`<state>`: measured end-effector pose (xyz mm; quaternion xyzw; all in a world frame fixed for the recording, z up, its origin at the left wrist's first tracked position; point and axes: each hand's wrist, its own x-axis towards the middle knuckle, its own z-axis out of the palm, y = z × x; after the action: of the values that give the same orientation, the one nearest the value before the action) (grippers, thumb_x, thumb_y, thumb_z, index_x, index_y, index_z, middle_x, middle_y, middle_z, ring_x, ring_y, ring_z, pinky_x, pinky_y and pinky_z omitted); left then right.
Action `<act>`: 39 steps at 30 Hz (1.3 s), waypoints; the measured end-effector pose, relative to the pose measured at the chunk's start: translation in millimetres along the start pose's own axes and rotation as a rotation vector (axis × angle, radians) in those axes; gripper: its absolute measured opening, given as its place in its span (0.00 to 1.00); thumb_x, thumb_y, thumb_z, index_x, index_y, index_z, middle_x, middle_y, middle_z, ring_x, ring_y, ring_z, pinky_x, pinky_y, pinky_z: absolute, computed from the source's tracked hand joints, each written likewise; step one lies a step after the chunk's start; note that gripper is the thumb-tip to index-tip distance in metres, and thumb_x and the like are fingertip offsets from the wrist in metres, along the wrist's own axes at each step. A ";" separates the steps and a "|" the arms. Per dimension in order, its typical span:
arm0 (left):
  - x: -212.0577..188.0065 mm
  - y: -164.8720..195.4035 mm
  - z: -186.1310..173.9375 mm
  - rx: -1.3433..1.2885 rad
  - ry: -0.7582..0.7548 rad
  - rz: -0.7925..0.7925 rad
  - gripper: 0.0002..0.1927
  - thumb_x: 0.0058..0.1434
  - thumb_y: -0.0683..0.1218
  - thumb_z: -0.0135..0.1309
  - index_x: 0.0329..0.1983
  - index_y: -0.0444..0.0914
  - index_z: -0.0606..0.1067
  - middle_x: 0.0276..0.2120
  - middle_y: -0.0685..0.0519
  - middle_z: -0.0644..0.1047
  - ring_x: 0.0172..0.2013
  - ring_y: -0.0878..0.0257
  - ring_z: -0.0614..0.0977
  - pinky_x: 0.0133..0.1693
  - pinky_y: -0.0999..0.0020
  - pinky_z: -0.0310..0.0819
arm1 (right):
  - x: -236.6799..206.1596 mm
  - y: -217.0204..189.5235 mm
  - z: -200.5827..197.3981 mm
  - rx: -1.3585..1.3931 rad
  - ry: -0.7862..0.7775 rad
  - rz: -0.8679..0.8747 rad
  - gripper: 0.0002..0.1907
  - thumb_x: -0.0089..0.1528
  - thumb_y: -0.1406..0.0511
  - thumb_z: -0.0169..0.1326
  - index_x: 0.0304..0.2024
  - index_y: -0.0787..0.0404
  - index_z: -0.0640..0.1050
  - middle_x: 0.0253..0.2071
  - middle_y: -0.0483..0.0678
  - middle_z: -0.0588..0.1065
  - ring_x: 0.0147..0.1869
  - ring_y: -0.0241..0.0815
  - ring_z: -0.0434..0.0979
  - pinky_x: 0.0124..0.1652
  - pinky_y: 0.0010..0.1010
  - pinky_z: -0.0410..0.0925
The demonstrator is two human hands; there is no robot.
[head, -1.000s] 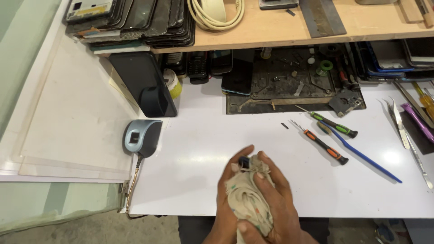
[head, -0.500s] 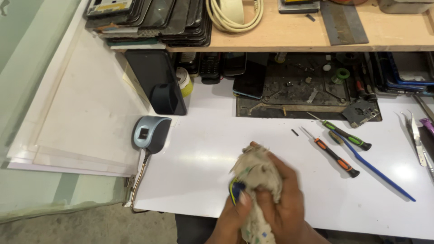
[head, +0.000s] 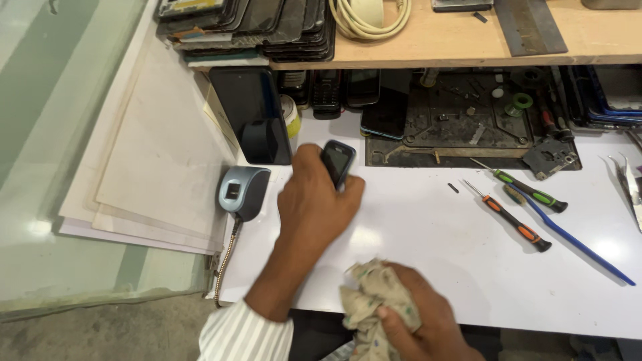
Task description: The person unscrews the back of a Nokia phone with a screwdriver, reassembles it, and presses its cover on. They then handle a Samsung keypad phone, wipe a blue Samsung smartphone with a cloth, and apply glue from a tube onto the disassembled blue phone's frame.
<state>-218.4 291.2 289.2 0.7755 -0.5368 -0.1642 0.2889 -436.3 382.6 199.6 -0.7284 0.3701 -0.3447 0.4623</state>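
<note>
The left hand (head: pixel 314 204) is stretched out over the white table (head: pixel 428 227), fingers closed round a small dark mobile phone (head: pixel 338 162) held just above the surface — near a grey fingerprint scanner (head: pixel 241 192). The right hand (head: pixel 418 321), at the table's near edge, is bunched tight on a crumpled beige cloth (head: pixel 376 297). Two screwdrivers (head: pixel 515 207) and a blue stick lie well apart to the right.
</note>
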 end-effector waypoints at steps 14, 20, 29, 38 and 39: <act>94.4 60.6 77.0 0.394 0.162 0.232 0.36 0.60 0.67 0.57 0.48 0.28 0.74 0.43 0.38 0.76 0.43 0.47 0.79 0.33 0.54 0.78 | -14.7 21.3 -57.3 0.075 0.093 0.025 0.27 0.62 0.63 0.55 0.60 0.73 0.71 0.48 0.61 0.80 0.52 0.52 0.84 0.51 0.41 0.76; 169.8 78.8 101.4 0.555 0.133 0.244 0.30 0.64 0.65 0.45 0.56 0.39 0.75 0.56 0.44 0.76 0.53 0.48 0.79 0.46 0.50 0.77 | -20.2 21.6 -55.5 0.167 0.120 0.055 0.27 0.62 0.64 0.54 0.60 0.74 0.71 0.50 0.62 0.79 0.54 0.53 0.83 0.53 0.40 0.75; 76.1 35.3 63.7 0.019 0.002 0.303 0.33 0.72 0.54 0.40 0.75 0.31 0.56 0.51 0.28 0.74 0.46 0.36 0.79 0.46 0.47 0.75 | -6.5 25.2 -64.8 0.371 0.243 0.283 0.29 0.62 0.64 0.52 0.64 0.72 0.68 0.55 0.62 0.77 0.59 0.50 0.81 0.58 0.38 0.70; -77.7 9.2 87.9 -1.728 -0.725 -0.387 0.46 0.69 0.72 0.24 0.73 0.31 0.60 0.62 0.40 0.72 0.60 0.53 0.77 0.62 0.61 0.72 | 43.8 -26.1 -29.9 -0.594 0.283 -0.390 0.29 0.63 0.63 0.48 0.66 0.65 0.66 0.70 0.63 0.63 0.76 0.63 0.58 0.70 0.56 0.52; -85.0 7.9 89.6 -1.888 -0.746 -0.413 0.48 0.66 0.74 0.21 0.73 0.35 0.58 0.65 0.40 0.70 0.63 0.53 0.76 0.63 0.61 0.71 | 47.2 -32.0 -29.6 -0.595 0.265 -0.388 0.28 0.63 0.63 0.49 0.66 0.63 0.67 0.71 0.62 0.62 0.78 0.63 0.56 0.71 0.58 0.50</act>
<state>-306.3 343.6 219.6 0.2102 -0.1015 -0.7944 0.5607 -431.2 339.3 246.8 -0.8364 0.3657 -0.3947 0.1045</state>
